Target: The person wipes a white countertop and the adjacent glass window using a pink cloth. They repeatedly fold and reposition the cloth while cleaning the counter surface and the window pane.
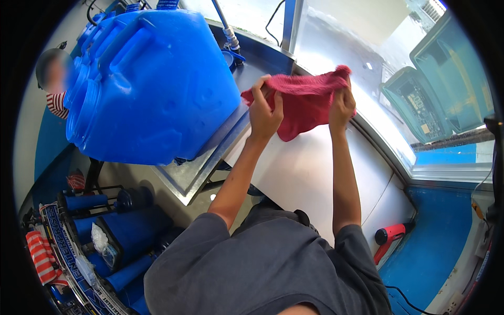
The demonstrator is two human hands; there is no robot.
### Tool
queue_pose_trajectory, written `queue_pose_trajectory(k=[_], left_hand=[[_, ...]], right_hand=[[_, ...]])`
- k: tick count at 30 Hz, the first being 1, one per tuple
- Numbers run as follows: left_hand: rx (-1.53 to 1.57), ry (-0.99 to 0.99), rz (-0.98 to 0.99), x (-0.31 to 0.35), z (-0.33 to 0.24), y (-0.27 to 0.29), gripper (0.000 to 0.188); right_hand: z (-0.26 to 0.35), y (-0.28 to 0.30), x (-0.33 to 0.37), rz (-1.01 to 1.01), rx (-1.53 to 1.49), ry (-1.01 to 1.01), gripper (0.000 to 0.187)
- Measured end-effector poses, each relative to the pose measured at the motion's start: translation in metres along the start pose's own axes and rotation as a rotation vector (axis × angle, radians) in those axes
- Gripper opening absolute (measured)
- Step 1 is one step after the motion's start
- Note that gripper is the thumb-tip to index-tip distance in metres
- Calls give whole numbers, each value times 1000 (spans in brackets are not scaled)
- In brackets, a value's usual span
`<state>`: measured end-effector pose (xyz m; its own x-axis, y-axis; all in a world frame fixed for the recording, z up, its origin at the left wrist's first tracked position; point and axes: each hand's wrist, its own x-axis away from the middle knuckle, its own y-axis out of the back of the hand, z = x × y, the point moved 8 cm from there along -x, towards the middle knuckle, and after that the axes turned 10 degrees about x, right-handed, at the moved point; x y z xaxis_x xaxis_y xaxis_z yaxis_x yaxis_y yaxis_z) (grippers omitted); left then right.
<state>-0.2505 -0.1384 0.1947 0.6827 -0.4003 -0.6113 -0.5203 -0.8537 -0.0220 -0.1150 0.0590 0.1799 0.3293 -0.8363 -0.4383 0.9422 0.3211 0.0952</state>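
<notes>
A red cloth (304,107) is stretched between my two hands, its lower part hanging loose above the pale tiled surface. My left hand (265,110) pinches its left end, fingers closed on the fabric. At the opposite end my right hand (342,105) grips a bunched upper corner. Left of my hands, a big blue plastic water container (163,84) rests on a metal counter (194,181). More blue containers stand in a row behind it, partly hidden.
A red and black heat gun (389,237) lies at the lower right. Beyond the window frame are green bins (420,105). A rack with blue containers (126,236) stands at lower left. Another person (55,79) is at far left. A blue-handled valve (236,54) sits behind the containers.
</notes>
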Motion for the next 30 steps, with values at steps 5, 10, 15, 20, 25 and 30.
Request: queue_pose_trajectory(k=[5,10,15,20,25,30], left_hand=[[-360,-74,130,-28,96,-27,93],[-702,8,456,-21,175,-55,68],[-883,-65,572,-6,196,-61,55],[-974,-147,593,-6,196,-63,53],[-842,-148,528,-1,178,-51,46],[-773,12,496,27,166,-10,34]], right_hand=[[-40,-115,-34,290,43,6,48],[-74,-170,-17,388,397,-15,80],[-100,-177,-1,284,146,-108,80],[-120,-183,11,305,269,-234,74],[-138,-170,11,545,589,-477,63],[-118,-188,50,774,881,-212,56]])
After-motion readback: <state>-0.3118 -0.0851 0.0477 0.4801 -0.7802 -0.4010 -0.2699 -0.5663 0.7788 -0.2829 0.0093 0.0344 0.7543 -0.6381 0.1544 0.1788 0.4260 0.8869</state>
